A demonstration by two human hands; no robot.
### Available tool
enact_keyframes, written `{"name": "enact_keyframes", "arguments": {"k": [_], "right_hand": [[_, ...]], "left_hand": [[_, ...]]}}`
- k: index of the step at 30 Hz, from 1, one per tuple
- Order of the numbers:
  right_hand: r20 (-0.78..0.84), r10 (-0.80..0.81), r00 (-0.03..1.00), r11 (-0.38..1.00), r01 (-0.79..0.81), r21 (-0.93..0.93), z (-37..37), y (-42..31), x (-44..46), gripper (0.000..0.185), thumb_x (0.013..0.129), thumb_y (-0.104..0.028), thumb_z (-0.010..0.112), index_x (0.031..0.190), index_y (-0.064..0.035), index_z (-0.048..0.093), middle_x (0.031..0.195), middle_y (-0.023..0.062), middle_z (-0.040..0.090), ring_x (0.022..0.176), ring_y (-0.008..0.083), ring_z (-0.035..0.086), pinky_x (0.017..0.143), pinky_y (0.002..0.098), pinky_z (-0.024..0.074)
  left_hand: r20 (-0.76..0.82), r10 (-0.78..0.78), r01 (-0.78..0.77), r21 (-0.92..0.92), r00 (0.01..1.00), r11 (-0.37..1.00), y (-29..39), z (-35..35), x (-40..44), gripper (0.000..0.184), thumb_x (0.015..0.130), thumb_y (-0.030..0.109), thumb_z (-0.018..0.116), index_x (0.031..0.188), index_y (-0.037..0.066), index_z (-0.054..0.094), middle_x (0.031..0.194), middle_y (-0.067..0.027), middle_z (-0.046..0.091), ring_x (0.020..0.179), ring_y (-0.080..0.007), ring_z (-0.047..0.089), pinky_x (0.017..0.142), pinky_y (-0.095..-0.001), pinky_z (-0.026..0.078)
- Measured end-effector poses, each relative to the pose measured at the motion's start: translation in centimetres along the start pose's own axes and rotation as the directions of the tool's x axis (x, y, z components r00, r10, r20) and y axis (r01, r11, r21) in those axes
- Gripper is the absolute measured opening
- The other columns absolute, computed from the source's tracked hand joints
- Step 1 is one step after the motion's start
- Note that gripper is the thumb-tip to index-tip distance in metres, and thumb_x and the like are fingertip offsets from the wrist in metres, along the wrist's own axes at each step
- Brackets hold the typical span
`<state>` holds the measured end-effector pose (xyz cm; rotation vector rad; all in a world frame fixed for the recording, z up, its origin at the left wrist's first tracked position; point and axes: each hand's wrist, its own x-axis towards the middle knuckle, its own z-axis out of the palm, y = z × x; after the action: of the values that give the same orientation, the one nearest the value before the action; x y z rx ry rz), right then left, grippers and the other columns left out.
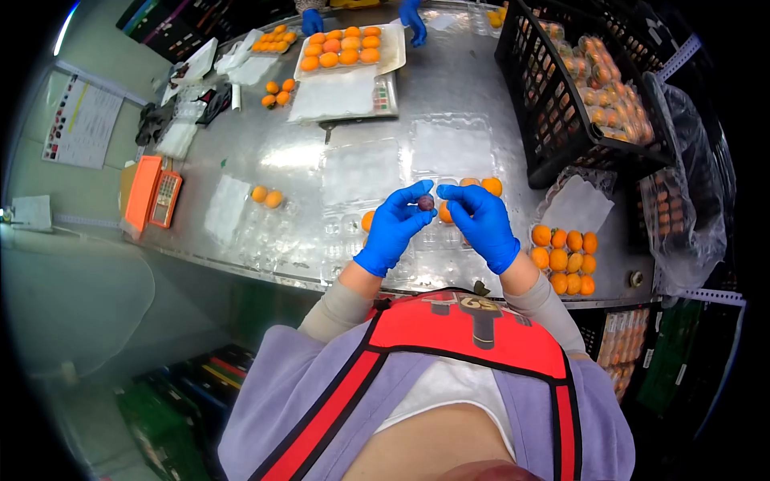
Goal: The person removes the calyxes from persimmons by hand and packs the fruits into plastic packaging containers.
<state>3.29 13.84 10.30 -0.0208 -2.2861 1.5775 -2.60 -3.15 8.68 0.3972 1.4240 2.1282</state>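
Between thumb and fingers, my left hand [391,230] in a blue glove pinches a small dark purple round fruit [426,203], its exact kind unclear. Just to its right is my gloved right hand [484,226], its fingertips close together near the fruit; whatever they hold, if anything, is too small to make out. Under the hands lies a transparent plastic clamshell tray [433,238] with a few orange fruits [492,187], partly hidden by my gloves. White liner sheets [453,150] cover the open lids behind.
A filled tray of orange fruits [574,261] sits at right, near a black crate [553,120] of packed fruit. At left are two loose orange fruits [266,196] and an orange calculator [152,192]. Across the metal table [281,172], another person's blue-gloved hands flank a tray on a scale [385,94].
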Motion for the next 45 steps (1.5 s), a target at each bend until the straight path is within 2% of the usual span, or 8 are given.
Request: {"name": "enact_keyframes", "arguments": {"k": [13,15,19,28,32,34,41,45], "right_hand": [[0.047,-0.056,0.997,0.944,0.068,-0.322,-1.4,-0.8,0.3,0.013,0.079,-0.014,0.063,0.092,-0.0139,0.065,0.073,0.0080,0.059,0.064,0.0265,0.059,0.057,0.0343,0.0468],[0.063,-0.060,0.996,0.928,0.079,-0.364,-1.3,-0.8,0.4,0.011,0.080,-0.016,0.062,0.090,-0.0140,0.065,0.073,0.0081,0.059,0.064,0.0270,0.059,0.056,0.0349,0.0467],[0.147,-0.104,0.984,0.819,0.169,-0.548,-1.0,0.1,0.3,0.010,0.079,-0.017,0.062,0.088,-0.0126,0.063,0.073,0.0074,0.057,0.064,0.0273,0.058,0.055,0.0367,0.0456],[0.241,-0.081,0.967,0.704,0.227,-0.673,-0.1,1.1,-0.3,0.009,0.077,-0.017,0.062,0.085,-0.0123,0.061,0.072,0.0080,0.057,0.064,0.0272,0.058,0.054,0.0379,0.0463],[0.247,-0.081,0.966,0.694,0.233,-0.682,0.1,1.2,-0.4,0.010,0.076,-0.016,0.062,0.085,-0.0124,0.061,0.070,0.0077,0.056,0.063,0.0269,0.058,0.053,0.0380,0.0463],[0.261,-0.090,0.961,0.692,0.249,-0.678,0.2,1.2,-0.4,0.012,0.074,-0.016,0.063,0.086,-0.0127,0.061,0.069,0.0077,0.055,0.062,0.0267,0.058,0.053,0.0381,0.0463],[0.268,-0.111,0.957,0.712,0.265,-0.650,0.2,0.7,-0.4,0.014,0.074,-0.016,0.062,0.088,-0.0132,0.061,0.070,0.0076,0.055,0.063,0.0264,0.057,0.053,0.0386,0.0461],[0.321,-0.127,0.939,0.697,0.315,-0.644,0.1,1.1,-0.5,0.014,0.075,-0.017,0.062,0.089,-0.0131,0.061,0.071,0.0076,0.057,0.064,0.0264,0.058,0.054,0.0381,0.0468]], "left_hand": [[0.097,-0.001,-0.018,0.195,0.995,0.981,-1.4,0.5,1.7,0.050,0.080,-0.010,0.054,0.128,0.000,0.048,0.107,-0.0047,0.057,0.096,-0.0127,0.056,0.085,-0.0262,0.047],[0.117,0.080,-0.104,0.225,0.990,0.969,-2.0,0.4,1.9,0.051,0.079,-0.004,0.059,0.128,0.006,0.050,0.107,-0.0039,0.060,0.091,-0.0092,0.057,0.077,-0.0224,0.047],[0.119,0.103,-0.139,0.365,0.988,0.920,-2.5,0.0,1.8,0.050,0.078,-0.003,0.060,0.126,0.008,0.053,0.100,-0.0021,0.060,0.084,-0.0080,0.056,0.075,-0.0223,0.047],[0.130,-0.004,-0.071,0.566,0.992,0.821,-1.5,0.1,1.0,0.048,0.078,0.000,0.062,0.124,0.010,0.056,0.091,-0.0008,0.059,0.074,-0.0073,0.052,0.071,-0.0222,0.046],[0.152,0.023,-0.105,0.564,0.988,0.819,-1.7,-0.2,0.9,0.047,0.078,0.002,0.063,0.124,0.010,0.056,0.089,-0.0017,0.060,0.072,-0.0080,0.051,0.070,-0.0230,0.046],[0.178,-0.030,-0.087,0.614,0.984,0.784,-1.4,-0.4,0.8,0.049,0.080,0.002,0.061,0.127,0.011,0.053,0.096,-0.0046,0.061,0.083,-0.0113,0.059,0.074,-0.0251,0.048],[0.193,-0.114,-0.036,0.634,0.975,0.772,-1.1,-0.7,0.6,0.046,0.080,0.001,0.061,0.126,0.008,0.053,0.100,-0.0060,0.061,0.087,-0.0120,0.059,0.076,-0.0252,0.048],[0.157,-0.080,0.012,0.391,0.984,0.920,-1.7,-1.0,0.4,0.037,0.082,0.002,0.061,0.119,0.002,0.056,0.097,-0.0050,0.061,0.089,-0.0106,0.058,0.079,-0.0254,0.047]]}}
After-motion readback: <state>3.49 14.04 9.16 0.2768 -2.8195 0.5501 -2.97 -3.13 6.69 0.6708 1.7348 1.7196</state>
